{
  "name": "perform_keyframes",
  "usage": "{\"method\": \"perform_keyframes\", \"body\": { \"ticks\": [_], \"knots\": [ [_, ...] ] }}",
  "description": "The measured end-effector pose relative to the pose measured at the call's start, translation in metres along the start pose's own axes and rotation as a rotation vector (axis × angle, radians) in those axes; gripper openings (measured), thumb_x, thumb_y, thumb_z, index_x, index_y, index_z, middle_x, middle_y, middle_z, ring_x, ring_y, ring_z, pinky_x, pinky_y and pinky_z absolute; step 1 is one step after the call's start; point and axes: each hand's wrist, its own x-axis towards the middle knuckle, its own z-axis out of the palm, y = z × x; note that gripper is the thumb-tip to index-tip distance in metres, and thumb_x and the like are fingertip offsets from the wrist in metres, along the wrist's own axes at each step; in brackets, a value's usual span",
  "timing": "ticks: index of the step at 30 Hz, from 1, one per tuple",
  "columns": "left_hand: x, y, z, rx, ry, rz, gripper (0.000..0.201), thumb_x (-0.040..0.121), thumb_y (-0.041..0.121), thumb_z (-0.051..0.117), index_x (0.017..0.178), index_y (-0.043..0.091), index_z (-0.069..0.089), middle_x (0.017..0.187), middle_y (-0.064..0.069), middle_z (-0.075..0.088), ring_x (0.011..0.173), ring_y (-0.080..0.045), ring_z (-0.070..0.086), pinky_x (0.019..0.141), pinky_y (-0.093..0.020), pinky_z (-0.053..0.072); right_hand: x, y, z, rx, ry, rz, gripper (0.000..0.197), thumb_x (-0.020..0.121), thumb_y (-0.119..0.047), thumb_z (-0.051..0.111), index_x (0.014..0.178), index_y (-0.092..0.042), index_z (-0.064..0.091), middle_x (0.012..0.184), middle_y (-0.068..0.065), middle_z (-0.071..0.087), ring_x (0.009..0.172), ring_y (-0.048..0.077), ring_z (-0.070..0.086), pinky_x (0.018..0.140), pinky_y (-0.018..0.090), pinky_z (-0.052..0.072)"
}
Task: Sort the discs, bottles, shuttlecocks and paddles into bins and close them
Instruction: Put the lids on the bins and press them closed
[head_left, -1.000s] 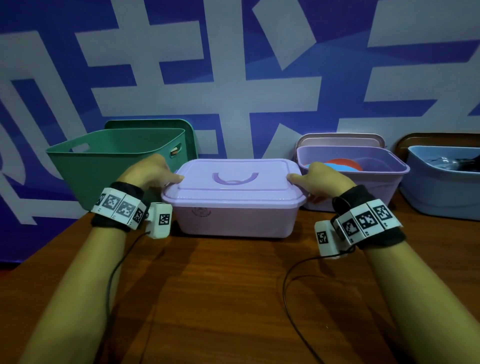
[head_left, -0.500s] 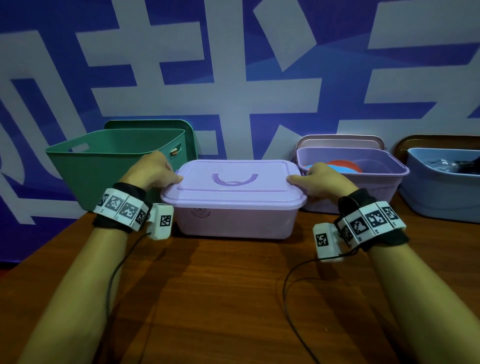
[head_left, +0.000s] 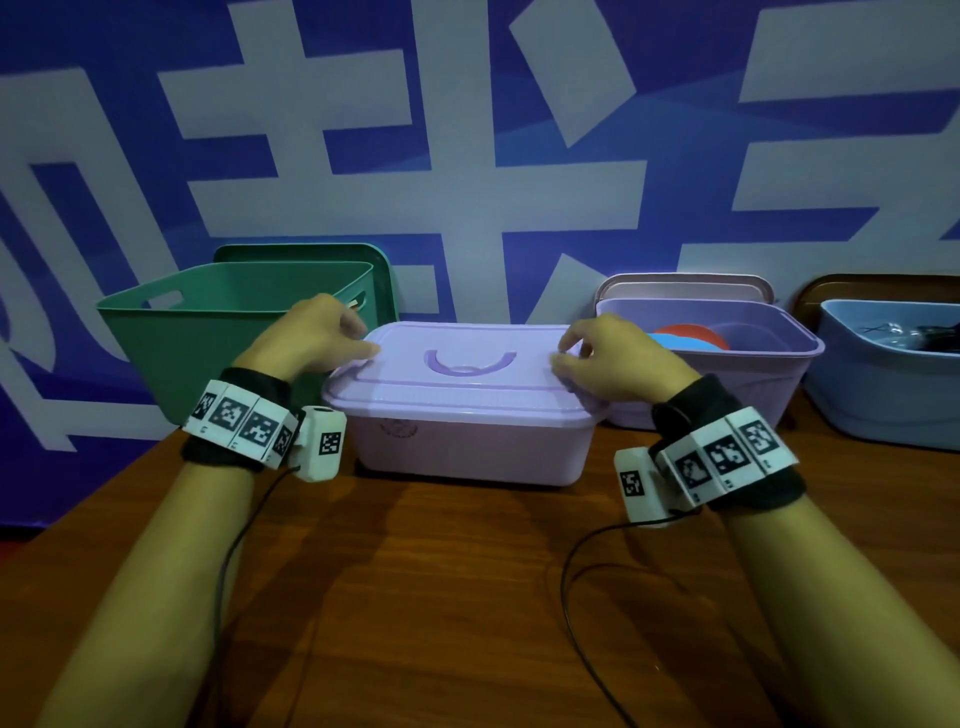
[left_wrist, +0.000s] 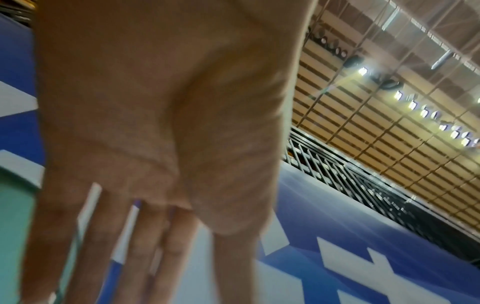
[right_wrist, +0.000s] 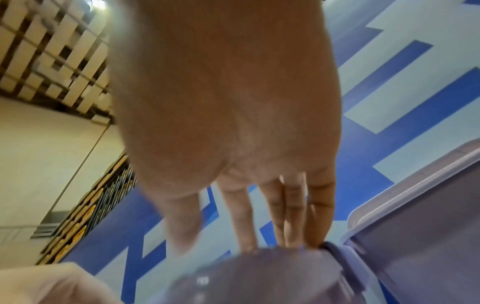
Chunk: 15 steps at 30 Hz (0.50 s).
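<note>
A lilac bin (head_left: 467, 447) stands mid-table with its lid (head_left: 467, 387) on, the recessed handle (head_left: 470, 361) facing up. My left hand (head_left: 311, 338) is at the lid's left end, thumb on its edge; in the left wrist view the left hand (left_wrist: 155, 123) shows straight, spread fingers holding nothing. My right hand (head_left: 613, 364) is at the right end. In the right wrist view the right hand (right_wrist: 228, 102) has straight fingers whose tips touch the lid (right_wrist: 259, 277). Red and blue discs (head_left: 691, 335) lie in an open purple bin (head_left: 769, 384).
An open green bin (head_left: 208, 338) stands left with its lid (head_left: 311, 252) leaning behind. The purple bin's lid (head_left: 685, 286) leans on the wall. An open blue bin (head_left: 893, 395) holding dark items sits far right, a brown lid (head_left: 883, 286) behind. Cables trail across the wooden table (head_left: 441, 597).
Both hands have eased up from the lid's ends; the fingers that pressed down on the rim now straighten and rest lightly on top. The lilac bin has not moved.
</note>
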Motion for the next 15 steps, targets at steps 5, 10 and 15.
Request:
{"method": "perform_keyframes", "body": {
  "ticks": [5,10,15],
  "knots": [
    [-0.022,0.032,0.003,0.052,-0.422,0.349,0.110,0.062,0.068,0.078,0.156,0.045,0.026,0.162,0.020,0.025,0.142,-0.005,0.027,0.118,-0.035,0.022,-0.017,-0.006,-0.015,-0.259,-0.405,-0.141,0.100,0.068,-0.080,0.064,0.153,-0.042,0.028,0.160,-0.011,0.025,0.147,0.022,0.019,0.119,0.045,0.023],
    [-0.012,0.033,0.029,0.137,-0.343,0.437,0.102,0.065,0.048,0.090,0.152,0.047,0.036,0.158,0.020,0.035,0.141,-0.006,0.035,0.115,-0.027,0.029,-0.010,-0.001,-0.007,-0.176,-0.265,-0.214,0.088,0.074,-0.063,0.075,0.149,-0.033,0.041,0.152,-0.008,0.042,0.135,0.018,0.041,0.108,0.035,0.037],
    [0.002,0.030,0.050,0.155,-0.010,0.394,0.070,0.074,0.039,0.087,0.137,0.045,0.058,0.140,0.009,0.060,0.126,-0.021,0.055,0.098,-0.034,0.048,0.001,0.007,0.017,-0.168,-0.056,-0.181,0.067,0.082,-0.062,0.068,0.139,-0.029,0.056,0.139,-0.003,0.058,0.124,0.020,0.054,0.099,0.038,0.048]
  ]
}}
